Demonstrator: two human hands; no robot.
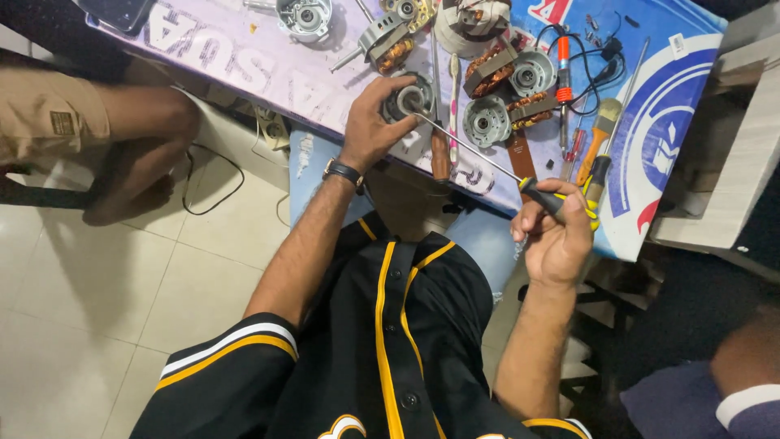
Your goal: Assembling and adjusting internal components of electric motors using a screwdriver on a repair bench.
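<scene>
My left hand (372,122) grips a round metal motor housing (406,98) on the printed table cover (244,69), near its front edge. My right hand (556,240) holds a long screwdriver (496,163) by its black and yellow handle. The thin shaft runs up and left, and its tip rests in the middle of the housing. A dark watch sits on my left wrist.
Several motor parts lie beyond: copper-wound stators (490,69), grey end caps (486,122), a paintbrush (600,134), an orange-handled tool (562,69) with black wires. Another person's leg (138,154) is at the left, a sleeve (731,402) at the lower right. A wooden bench (731,187) stands right.
</scene>
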